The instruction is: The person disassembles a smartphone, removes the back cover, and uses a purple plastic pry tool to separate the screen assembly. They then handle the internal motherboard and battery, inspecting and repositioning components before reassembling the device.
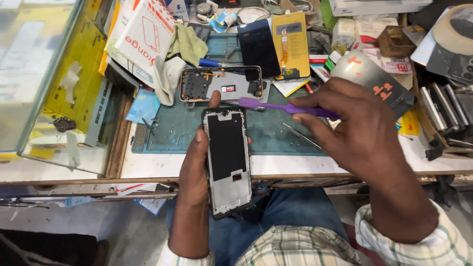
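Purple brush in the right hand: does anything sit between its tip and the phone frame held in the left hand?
Nothing visible does. The purple brush in the right hand ends just above the top edge of the phone frame, which the left hand holds, with only the green mat behind.

I've got the phone frame [227, 161] up off the table, standing lengthwise in my view, its open inner side facing me. It's a silvery metal shell with a dark rim, a large black rectangular panel over the upper middle and a small dark cutout below that. Above its top edge lies the purple plastic pry tool [283, 107], a slim stick lying nearly level, its flat rounded tip pointing left, just clear of the frame's top.
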